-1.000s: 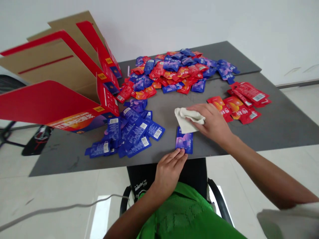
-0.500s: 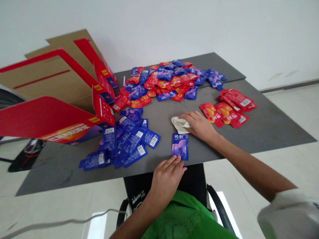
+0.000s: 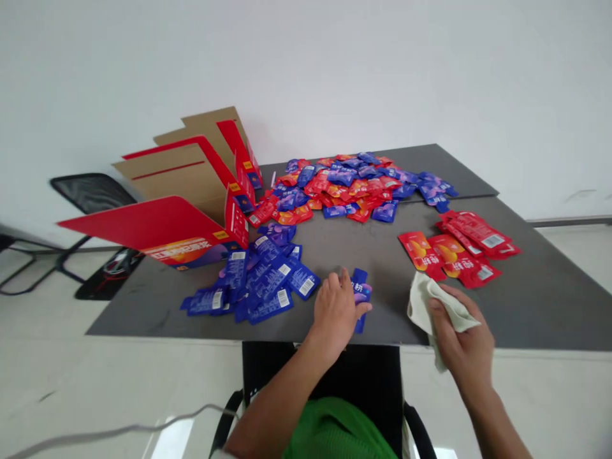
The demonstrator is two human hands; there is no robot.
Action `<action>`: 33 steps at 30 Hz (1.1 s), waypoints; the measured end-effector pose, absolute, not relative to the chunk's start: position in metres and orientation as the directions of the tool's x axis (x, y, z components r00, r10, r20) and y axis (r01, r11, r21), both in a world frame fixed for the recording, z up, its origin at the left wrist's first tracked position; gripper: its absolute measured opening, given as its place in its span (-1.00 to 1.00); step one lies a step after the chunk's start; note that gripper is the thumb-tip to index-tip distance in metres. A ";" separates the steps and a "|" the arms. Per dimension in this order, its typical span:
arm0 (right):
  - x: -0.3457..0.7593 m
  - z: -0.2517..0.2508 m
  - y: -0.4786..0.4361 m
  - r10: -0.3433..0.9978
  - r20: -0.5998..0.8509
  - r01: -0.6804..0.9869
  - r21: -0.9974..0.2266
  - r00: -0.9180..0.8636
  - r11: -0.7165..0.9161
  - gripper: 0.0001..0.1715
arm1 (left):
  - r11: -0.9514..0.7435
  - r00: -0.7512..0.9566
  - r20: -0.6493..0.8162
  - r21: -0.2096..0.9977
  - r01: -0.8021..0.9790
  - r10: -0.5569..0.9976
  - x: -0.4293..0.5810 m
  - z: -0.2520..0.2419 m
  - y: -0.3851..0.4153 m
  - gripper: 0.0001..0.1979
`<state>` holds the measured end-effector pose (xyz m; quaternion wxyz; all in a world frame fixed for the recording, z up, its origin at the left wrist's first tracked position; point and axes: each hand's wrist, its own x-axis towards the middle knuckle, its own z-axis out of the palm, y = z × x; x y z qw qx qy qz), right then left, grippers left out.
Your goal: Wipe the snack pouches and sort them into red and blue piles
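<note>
My left hand point(image 3: 336, 313) closes on a blue sachet point(image 3: 361, 291) near the table's front edge, and its fingers hide the sachet's middle. My right hand point(image 3: 461, 328) grips a crumpled cream cloth point(image 3: 421, 306), which hangs over the table's front edge. Just beyond that hand lies a group of red sachets point(image 3: 459, 256). To the left of my left hand sits a heap of blue sachets point(image 3: 253, 287). A large mixed pile of red and blue sachets point(image 3: 347, 188) covers the far part of the dark grey table point(image 3: 377, 245).
Opened red-and-cardboard cartons point(image 3: 191, 204) stand at the table's left end, overhanging it. A black mesh chair point(image 3: 90, 194) stands beyond them on the pale floor. A cable point(image 3: 138, 427) runs across the floor near my seat's black backrest point(image 3: 363, 376).
My view has tilted and moved back. My left hand has taken hold of the blue sachet and raised it off the table. My right hand has carried the cloth rightward to the front edge.
</note>
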<state>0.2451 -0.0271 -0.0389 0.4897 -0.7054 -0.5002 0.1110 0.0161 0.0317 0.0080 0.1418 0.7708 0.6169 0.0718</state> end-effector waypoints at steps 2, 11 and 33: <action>0.245 -0.042 -0.026 0.807 0.325 0.591 -0.806 0.493 -0.035 -0.34 | -0.150 0.217 -0.142 0.377 0.914 0.966 0.013 0.011 0.038 0.03; 0.244 -0.040 -0.026 0.799 0.267 0.564 -0.819 0.540 -0.107 -0.27 | -0.020 0.240 -0.210 0.711 0.702 0.948 -0.014 0.006 0.052 -0.69; 0.250 -0.033 -0.025 0.853 0.144 0.544 -0.819 0.502 -0.182 -0.17 | 0.176 -0.354 -0.416 0.819 -0.546 0.838 -0.132 0.026 0.107 -0.91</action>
